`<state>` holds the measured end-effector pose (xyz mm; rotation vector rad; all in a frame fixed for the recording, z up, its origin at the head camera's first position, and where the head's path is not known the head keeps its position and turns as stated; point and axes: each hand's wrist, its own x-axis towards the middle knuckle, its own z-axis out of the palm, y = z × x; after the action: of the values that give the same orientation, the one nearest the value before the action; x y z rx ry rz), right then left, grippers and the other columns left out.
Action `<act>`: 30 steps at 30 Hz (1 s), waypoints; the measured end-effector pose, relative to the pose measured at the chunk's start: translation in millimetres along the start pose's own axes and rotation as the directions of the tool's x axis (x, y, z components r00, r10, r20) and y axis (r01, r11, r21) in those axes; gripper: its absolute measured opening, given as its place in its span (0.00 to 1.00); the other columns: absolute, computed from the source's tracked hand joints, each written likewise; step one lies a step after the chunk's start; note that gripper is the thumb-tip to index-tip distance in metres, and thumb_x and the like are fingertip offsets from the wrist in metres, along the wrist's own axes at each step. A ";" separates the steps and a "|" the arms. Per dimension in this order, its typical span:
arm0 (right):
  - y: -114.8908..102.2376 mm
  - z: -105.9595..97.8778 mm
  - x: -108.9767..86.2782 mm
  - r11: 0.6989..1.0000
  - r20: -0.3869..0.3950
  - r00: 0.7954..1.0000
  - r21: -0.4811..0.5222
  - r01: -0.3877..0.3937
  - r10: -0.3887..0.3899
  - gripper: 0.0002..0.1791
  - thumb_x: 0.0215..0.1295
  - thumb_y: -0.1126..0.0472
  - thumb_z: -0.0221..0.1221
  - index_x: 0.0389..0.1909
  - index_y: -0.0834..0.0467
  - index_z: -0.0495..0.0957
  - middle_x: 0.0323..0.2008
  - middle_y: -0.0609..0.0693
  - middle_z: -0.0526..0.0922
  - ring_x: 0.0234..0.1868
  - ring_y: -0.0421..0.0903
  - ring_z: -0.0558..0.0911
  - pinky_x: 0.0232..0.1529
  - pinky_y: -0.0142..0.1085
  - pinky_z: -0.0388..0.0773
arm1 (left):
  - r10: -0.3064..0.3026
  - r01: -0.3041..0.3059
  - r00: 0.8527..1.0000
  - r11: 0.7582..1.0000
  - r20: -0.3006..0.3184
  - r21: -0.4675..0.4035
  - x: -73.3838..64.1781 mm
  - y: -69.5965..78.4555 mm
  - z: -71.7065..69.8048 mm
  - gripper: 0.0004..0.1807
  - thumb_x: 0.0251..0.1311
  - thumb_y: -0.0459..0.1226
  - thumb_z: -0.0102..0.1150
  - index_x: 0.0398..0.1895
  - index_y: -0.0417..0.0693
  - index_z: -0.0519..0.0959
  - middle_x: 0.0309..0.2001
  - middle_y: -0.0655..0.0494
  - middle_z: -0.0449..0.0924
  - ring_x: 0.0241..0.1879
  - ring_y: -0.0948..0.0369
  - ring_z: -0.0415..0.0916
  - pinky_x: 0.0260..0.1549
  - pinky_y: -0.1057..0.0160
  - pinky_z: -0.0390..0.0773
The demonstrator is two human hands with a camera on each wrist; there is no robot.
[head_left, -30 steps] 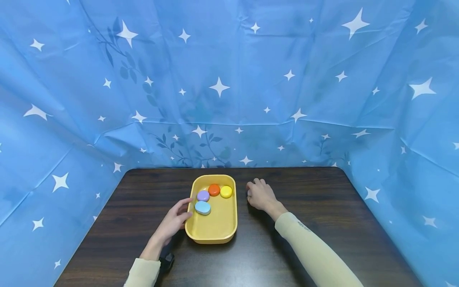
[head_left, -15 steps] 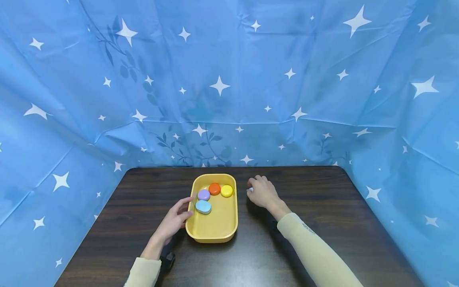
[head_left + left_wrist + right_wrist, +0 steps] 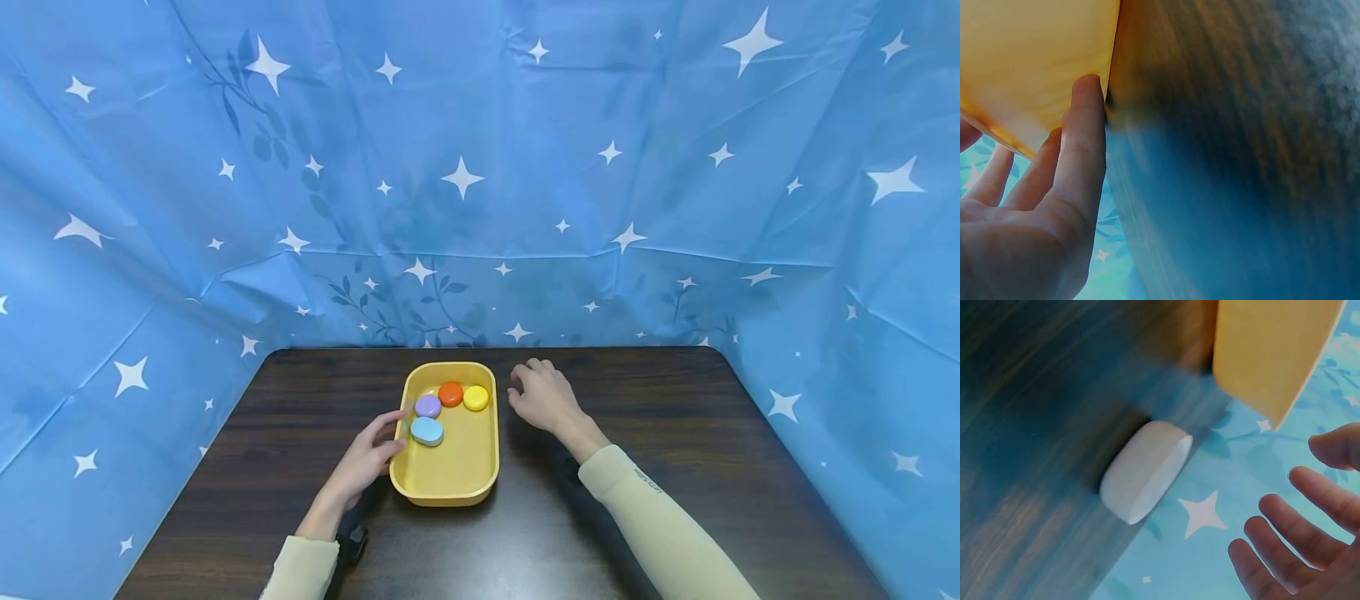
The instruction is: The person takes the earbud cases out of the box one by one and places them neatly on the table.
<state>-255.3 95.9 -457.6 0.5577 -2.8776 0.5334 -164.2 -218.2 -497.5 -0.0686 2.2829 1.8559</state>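
A yellow tray stands on the dark wooden table. My left hand is at its left side, and in the left wrist view its fairly straight fingers lie against the outer wall. Right of the tray, my right hand hovers low over the table with loosely bent fingers, holding nothing. The right wrist view has a smooth white rounded block on the table, apart from the fingertips; in the head view my right hand hides it. Inside the tray lie a light blue piece, a purple piece, an orange piece and a yellow piece.
Behind the table and along its sides hangs a blue curtain with white stars. The tray's right wall rises close by my right hand. A black strap shows at my left wrist.
My right hand shifts slightly left and away from me, and its fingers spread. The pale sliver visible at its fingertips half a second ago is out of sight. My left hand stays by the tray.
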 end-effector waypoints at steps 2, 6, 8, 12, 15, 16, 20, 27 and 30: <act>-3.4 -1.2 0.0 1.000 -0.005 1.000 0.007 0.010 -0.010 0.12 0.67 0.56 0.63 0.47 0.57 0.84 0.43 0.53 0.81 0.43 0.51 0.75 0.47 0.47 0.77 | 0.000 0.000 1.000 1.000 0.000 0.001 -0.2 0.2 -0.1 0.27 0.73 0.35 0.55 0.74 0.50 0.66 0.69 0.40 0.68 0.60 0.45 0.75 0.50 0.46 0.82; -8.6 -2.1 0.0 0.999 -0.015 0.999 0.040 0.029 -0.029 0.11 0.67 0.57 0.63 0.47 0.56 0.84 0.44 0.53 0.81 0.44 0.51 0.75 0.48 0.46 0.78 | 0.002 -0.002 1.000 1.000 -0.002 0.002 -0.5 0.1 -0.2 0.27 0.73 0.35 0.55 0.74 0.50 0.66 0.69 0.40 0.68 0.61 0.45 0.75 0.50 0.46 0.82; -11.4 -2.7 0.0 0.998 -0.016 0.999 0.060 0.036 -0.035 0.11 0.67 0.57 0.63 0.47 0.56 0.84 0.44 0.53 0.81 0.45 0.52 0.76 0.48 0.47 0.78 | 0.003 -0.003 1.000 1.000 -0.002 0.002 -0.6 0.0 -0.2 0.27 0.73 0.35 0.55 0.74 0.50 0.66 0.69 0.39 0.68 0.61 0.44 0.75 0.50 0.45 0.82; -16.8 -4.1 -0.4 0.996 -0.014 0.999 0.083 0.046 -0.045 0.12 0.67 0.57 0.63 0.47 0.57 0.84 0.45 0.53 0.81 0.45 0.51 0.75 0.48 0.46 0.78 | 0.001 -0.001 1.000 1.000 0.000 0.000 0.0 -0.2 0.0 0.27 0.73 0.35 0.55 0.74 0.50 0.66 0.69 0.40 0.68 0.61 0.45 0.74 0.51 0.45 0.82; -20.3 -4.6 -0.2 0.995 -0.010 0.998 0.086 0.055 -0.054 0.13 0.67 0.56 0.63 0.48 0.57 0.84 0.45 0.52 0.81 0.44 0.51 0.75 0.48 0.45 0.78 | 0.003 -0.003 1.000 1.000 0.001 0.002 0.1 -0.3 -0.1 0.27 0.73 0.35 0.55 0.74 0.50 0.66 0.70 0.40 0.67 0.62 0.44 0.74 0.51 0.45 0.81; -21.5 -5.0 -0.1 0.995 -0.008 0.998 0.086 0.058 -0.058 0.13 0.67 0.56 0.63 0.48 0.58 0.84 0.45 0.52 0.81 0.44 0.51 0.75 0.48 0.45 0.78 | 0.004 -0.004 1.000 1.000 0.000 0.003 0.0 -0.4 -0.1 0.27 0.73 0.35 0.55 0.74 0.50 0.66 0.70 0.40 0.67 0.62 0.44 0.74 0.51 0.45 0.82; -26.4 -5.2 0.2 0.994 -0.001 0.997 0.077 0.080 -0.080 0.14 0.67 0.56 0.63 0.49 0.59 0.84 0.45 0.53 0.81 0.44 0.51 0.75 0.48 0.46 0.78 | 0.006 -0.006 1.000 1.000 -0.004 0.008 0.3 -0.9 -0.2 0.27 0.73 0.36 0.56 0.74 0.51 0.67 0.70 0.40 0.67 0.62 0.44 0.74 0.51 0.45 0.82; -35.9 -1.8 -1.5 0.989 0.022 0.989 0.023 0.145 -0.145 0.14 0.66 0.54 0.64 0.47 0.59 0.85 0.44 0.52 0.81 0.43 0.49 0.75 0.46 0.42 0.78 | 0.002 -0.002 1.000 1.000 0.001 0.008 0.6 -1.1 -0.2 0.27 0.73 0.35 0.55 0.74 0.50 0.66 0.70 0.39 0.67 0.62 0.44 0.74 0.51 0.45 0.81; -40.1 -0.4 -1.2 0.988 0.033 0.988 0.004 0.153 -0.153 0.14 0.66 0.54 0.64 0.47 0.58 0.85 0.45 0.52 0.82 0.43 0.49 0.75 0.47 0.41 0.78 | 0.002 -0.002 1.000 1.000 -0.001 0.011 0.4 -0.5 -0.3 0.28 0.73 0.35 0.55 0.74 0.49 0.66 0.69 0.39 0.68 0.61 0.44 0.74 0.51 0.45 0.82</act>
<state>-238.6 61.7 -444.9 0.7866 -2.8337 0.5073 -164.5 -218.5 -498.0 -0.0651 2.2950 1.8442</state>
